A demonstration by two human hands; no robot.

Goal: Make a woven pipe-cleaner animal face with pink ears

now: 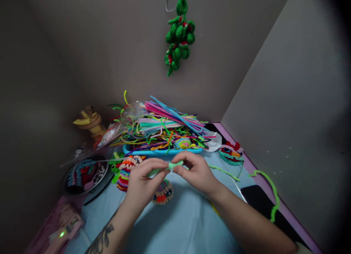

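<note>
Both hands are raised over the blue cloth, holding a twisted light-green pipe cleaner (175, 165) between them. My left hand (145, 177) pinches its left end between thumb and fingertips. The right end is gripped the same way by my right hand (196, 173). Fingers cover part of the twisted piece. Below and behind my left hand lies a round pipe-cleaner figure with a cream scalloped edge (163, 193). A striped, multicoloured pipe-cleaner piece (123, 180) is partly hidden by that hand.
A blue tray (164, 151) heaped with pipe cleaners stands behind the hands. At left are a dark round bowl (103, 172) and a glue gun (68, 224) with a green light. A red-and-teal figure (231, 154) and a black phone-like slab (257, 199) are at right.
</note>
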